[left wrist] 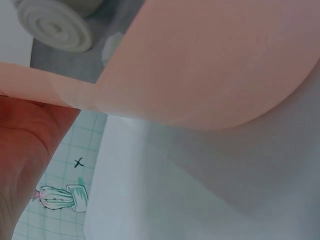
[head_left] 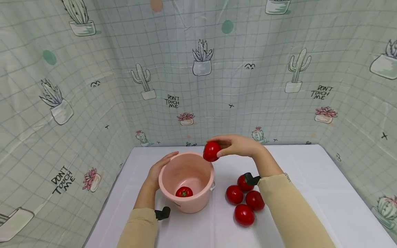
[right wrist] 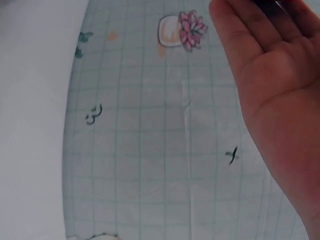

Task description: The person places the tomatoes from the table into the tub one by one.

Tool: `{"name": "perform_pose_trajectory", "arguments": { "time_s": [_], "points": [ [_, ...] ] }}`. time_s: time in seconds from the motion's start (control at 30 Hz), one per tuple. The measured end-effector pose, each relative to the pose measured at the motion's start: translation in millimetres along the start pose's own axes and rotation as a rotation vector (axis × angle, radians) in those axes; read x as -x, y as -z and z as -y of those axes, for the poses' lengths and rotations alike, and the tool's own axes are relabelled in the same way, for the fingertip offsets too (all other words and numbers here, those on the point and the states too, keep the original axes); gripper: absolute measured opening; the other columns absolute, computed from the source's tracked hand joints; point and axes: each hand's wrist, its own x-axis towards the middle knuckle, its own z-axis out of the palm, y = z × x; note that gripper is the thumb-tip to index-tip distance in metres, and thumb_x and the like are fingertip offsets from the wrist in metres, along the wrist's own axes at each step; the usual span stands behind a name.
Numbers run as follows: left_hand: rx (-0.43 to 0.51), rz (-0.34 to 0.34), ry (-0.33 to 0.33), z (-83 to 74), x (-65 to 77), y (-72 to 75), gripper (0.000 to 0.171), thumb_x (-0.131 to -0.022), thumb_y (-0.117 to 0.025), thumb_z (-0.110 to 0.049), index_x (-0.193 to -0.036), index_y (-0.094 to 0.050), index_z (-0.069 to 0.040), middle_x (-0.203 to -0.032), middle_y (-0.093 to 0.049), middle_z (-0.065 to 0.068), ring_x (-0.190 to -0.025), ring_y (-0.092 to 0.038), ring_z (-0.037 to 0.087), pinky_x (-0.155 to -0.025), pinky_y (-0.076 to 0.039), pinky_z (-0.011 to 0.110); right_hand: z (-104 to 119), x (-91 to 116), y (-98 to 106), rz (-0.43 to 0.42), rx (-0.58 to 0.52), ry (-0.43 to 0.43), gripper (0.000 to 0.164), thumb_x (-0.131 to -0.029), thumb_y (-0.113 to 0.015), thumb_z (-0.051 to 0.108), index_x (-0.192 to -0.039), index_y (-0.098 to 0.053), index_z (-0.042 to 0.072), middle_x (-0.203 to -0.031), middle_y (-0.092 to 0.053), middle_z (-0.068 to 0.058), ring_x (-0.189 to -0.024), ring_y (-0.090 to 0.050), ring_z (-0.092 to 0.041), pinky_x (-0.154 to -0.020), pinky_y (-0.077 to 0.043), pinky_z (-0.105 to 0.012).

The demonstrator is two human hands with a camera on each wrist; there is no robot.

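We count six red tomatoes: one [head_left: 211, 152] pinched in our right hand [head_left: 237, 144] by the far right rim of the one pink bucket [head_left: 198, 202], one [head_left: 184, 192] inside, four [head_left: 244, 215] clustered rightward. Our left hand [head_left: 159, 169] lies, fingers extended, against the bucket's left side. White tabletop [head_left: 221, 229] separates bucket and cluster; its back edge runs just beyond.
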Motion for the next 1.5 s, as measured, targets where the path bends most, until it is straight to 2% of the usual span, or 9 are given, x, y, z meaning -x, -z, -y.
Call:
{"name": "perform_pose_trajectory", "arguments": {
  "time_s": [0.1,0.3,0.4,0.57,0.7,0.9,1.13,1.37,1.5],
  "points": [
    [0.005,0.001,0.006,-2.1,-0.5,-1.0,0.049,-0.103,-0.034,-0.030,-0.151,-0.041,-0.021,-0.150,-0.046,0.000,-0.130,-0.050,0.017,-0.107,-0.045,0.034,11,-13,-4,0.090,0.007,0.008,0.059,-0.084,-0.077,0.035,-0.139,-0.056,0.030,-0.131,-0.064,0.003,-0.122,-0.059,-0.020,-0.097,-0.053,-0.040],
    [0.008,-0.006,0.019,-5.6,2.2,-2.0,0.047,-0.103,-0.033,-0.031,-0.149,-0.043,-0.023,-0.151,-0.046,0.001,-0.133,-0.048,0.020,-0.108,-0.046,0.034,30,-39,-15,0.260,0.098,0.019,0.058,-0.084,-0.077,0.034,-0.138,-0.057,0.028,-0.132,-0.062,0.008,-0.126,-0.055,-0.017,-0.099,-0.052,-0.037],
    [0.013,-0.007,0.023,-6.0,3.6,-2.3,0.048,-0.103,-0.032,-0.031,-0.150,-0.041,-0.022,-0.152,-0.045,0.002,-0.135,-0.046,0.022,-0.110,-0.044,0.037,39,-49,-21,0.327,0.153,0.030,0.057,-0.085,-0.076,0.033,-0.139,-0.057,0.026,-0.130,-0.062,0.009,-0.124,-0.055,-0.015,-0.099,-0.052,-0.034],
    [0.027,-0.017,0.032,-5.8,5.7,-2.1,0.048,-0.103,-0.034,-0.032,-0.149,-0.043,-0.023,-0.152,-0.045,0.002,-0.136,-0.044,0.023,-0.114,-0.040,0.042,50,-64,-33,0.413,0.176,0.033,0.055,-0.086,-0.074,0.027,-0.138,-0.058,0.024,-0.129,-0.062,0.008,-0.123,-0.054,-0.015,-0.097,-0.053,-0.033],
    [0.016,-0.032,0.029,-4.6,6.0,-0.5,0.047,-0.102,-0.036,-0.034,-0.147,-0.046,-0.024,-0.151,-0.047,0.001,-0.135,-0.046,0.022,-0.111,-0.043,0.039,57,-76,-42,0.443,0.250,0.025,0.053,-0.087,-0.072,0.026,-0.138,-0.058,0.025,-0.128,-0.062,0.011,-0.120,-0.055,-0.013,-0.097,-0.053,-0.031],
    [-0.005,-0.016,-0.004,-1.4,2.8,1.4,0.049,-0.103,-0.033,-0.033,-0.149,-0.043,-0.021,-0.153,-0.044,0.001,-0.136,-0.045,0.020,-0.105,-0.048,0.029,65,-90,-53,0.457,0.350,-0.015,0.051,-0.087,-0.073,0.028,-0.137,-0.060,0.028,-0.122,-0.064,0.014,-0.118,-0.055,-0.012,-0.095,-0.053,-0.030],
    [0.019,-0.012,0.000,3.9,4.4,-0.9,0.049,-0.102,-0.035,-0.033,-0.149,-0.042,-0.021,-0.155,-0.043,0.001,-0.140,-0.042,0.022,-0.105,-0.049,0.032,71,-101,-73,0.474,0.480,-0.033,0.046,-0.084,-0.076,0.035,-0.128,-0.064,0.035,-0.119,-0.063,0.015,-0.116,-0.053,-0.011,-0.097,-0.051,-0.032],
    [0.008,-0.004,-0.011,6.7,4.3,-2.6,0.049,-0.103,-0.032,-0.031,-0.149,-0.042,-0.021,-0.155,-0.042,0.005,-0.136,-0.046,0.023,-0.104,-0.049,0.033,70,-106,-91,0.524,0.451,-0.119,0.042,-0.082,-0.079,0.029,-0.122,-0.067,0.030,-0.113,-0.063,0.012,-0.113,-0.051,-0.013,-0.099,-0.051,-0.039],
    [-0.002,-0.004,-0.022,6.0,2.1,-1.7,0.048,-0.103,-0.031,-0.031,-0.149,-0.043,-0.021,-0.152,-0.045,0.005,-0.133,-0.048,0.021,-0.103,-0.049,0.032,67,-108,-96,0.539,0.434,-0.134,0.039,-0.082,-0.078,0.027,-0.119,-0.066,0.030,-0.111,-0.062,0.011,-0.112,-0.051,-0.014,-0.100,-0.051,-0.042]
  ]
}}
